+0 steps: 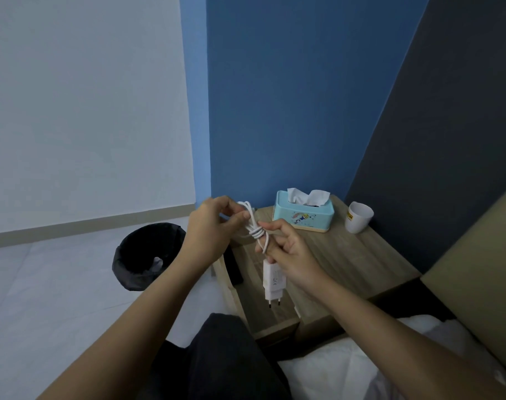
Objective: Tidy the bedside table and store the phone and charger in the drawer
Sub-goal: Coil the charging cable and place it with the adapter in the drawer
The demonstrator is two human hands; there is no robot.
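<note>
A white charger (273, 283) with two plug pins hangs in the air over the front left of the wooden bedside table (358, 255). Its white cable (254, 226) is bundled into loops with a few turns wound around the middle. My left hand (214, 229) pinches the upper loops of the cable. My right hand (289, 249) grips the bundle just below the wound turns, with the plug dangling beneath it. A dark flat thing (234, 267), possibly the phone, lies at the table's left edge, mostly hidden behind my left hand. The drawer front is hidden from view.
A light blue tissue box (303, 213) stands at the back of the table, a white cup (358, 217) to its right. A black waste bin (147, 255) sits on the floor to the left. White bedding (347, 368) and my dark-clothed leg (217, 359) lie below.
</note>
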